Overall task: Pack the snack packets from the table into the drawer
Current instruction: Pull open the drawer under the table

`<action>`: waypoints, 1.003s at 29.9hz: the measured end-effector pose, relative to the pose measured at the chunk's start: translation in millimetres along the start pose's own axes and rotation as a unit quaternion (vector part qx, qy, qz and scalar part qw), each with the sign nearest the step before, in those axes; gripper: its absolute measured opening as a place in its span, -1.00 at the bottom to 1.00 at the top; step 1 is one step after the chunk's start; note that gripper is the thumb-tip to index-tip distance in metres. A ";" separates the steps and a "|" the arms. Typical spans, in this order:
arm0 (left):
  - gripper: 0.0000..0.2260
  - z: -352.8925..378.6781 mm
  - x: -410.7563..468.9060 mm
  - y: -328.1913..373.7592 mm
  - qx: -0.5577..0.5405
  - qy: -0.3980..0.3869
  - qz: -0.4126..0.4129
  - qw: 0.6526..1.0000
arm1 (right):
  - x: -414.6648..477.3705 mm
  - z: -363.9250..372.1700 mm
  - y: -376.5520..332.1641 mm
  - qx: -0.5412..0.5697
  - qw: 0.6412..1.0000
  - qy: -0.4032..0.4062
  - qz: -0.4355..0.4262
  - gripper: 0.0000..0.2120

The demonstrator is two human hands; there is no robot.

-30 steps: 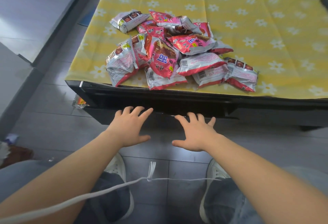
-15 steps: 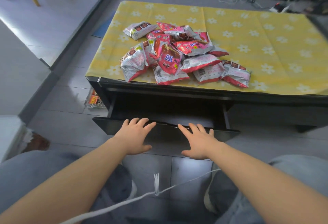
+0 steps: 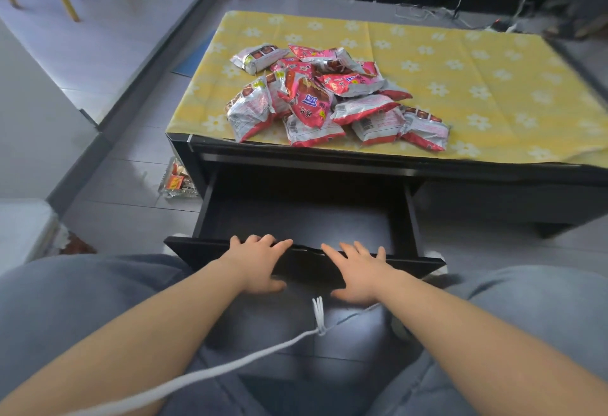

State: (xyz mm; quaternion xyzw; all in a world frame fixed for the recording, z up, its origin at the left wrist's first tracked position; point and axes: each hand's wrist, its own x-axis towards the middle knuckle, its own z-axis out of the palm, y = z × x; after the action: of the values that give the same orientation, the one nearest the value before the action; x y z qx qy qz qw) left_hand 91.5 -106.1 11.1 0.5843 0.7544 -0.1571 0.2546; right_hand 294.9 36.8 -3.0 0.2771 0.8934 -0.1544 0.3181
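Atop the drawer front [image 3: 411, 262], left hand [image 3: 260, 261] and right hand [image 3: 358, 272] press flat, fingers spread.

Snack packets [image 3: 309, 103]: roughly thirteen, overlapping. Drawer [image 3: 296, 218]: one. Table [image 3: 477, 165]: one.

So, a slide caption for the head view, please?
With the left hand and right hand on the open drawer front, snack packets lie piled on the table.

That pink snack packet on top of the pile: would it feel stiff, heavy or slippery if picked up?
Probably light and squashy: the snack packet looks puffed and crinkled. Its shiny foil suggests a slightly slippery grip. It leans on others in the pile, so lifting it may shift them.
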 end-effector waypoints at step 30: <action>-0.46 3.2 -29.5 23.7 -0.105 -0.154 -0.004 0.982 | -45.5 2.6 -33.5 -0.026 0.989 -0.133 -0.061 -0.10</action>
State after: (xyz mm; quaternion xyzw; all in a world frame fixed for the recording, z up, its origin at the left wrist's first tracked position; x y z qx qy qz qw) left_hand 120.5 -125.1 26.6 0.5199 0.7210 -0.1665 0.4268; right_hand 305.6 -9.2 28.1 0.1908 0.8619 -0.1860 0.4315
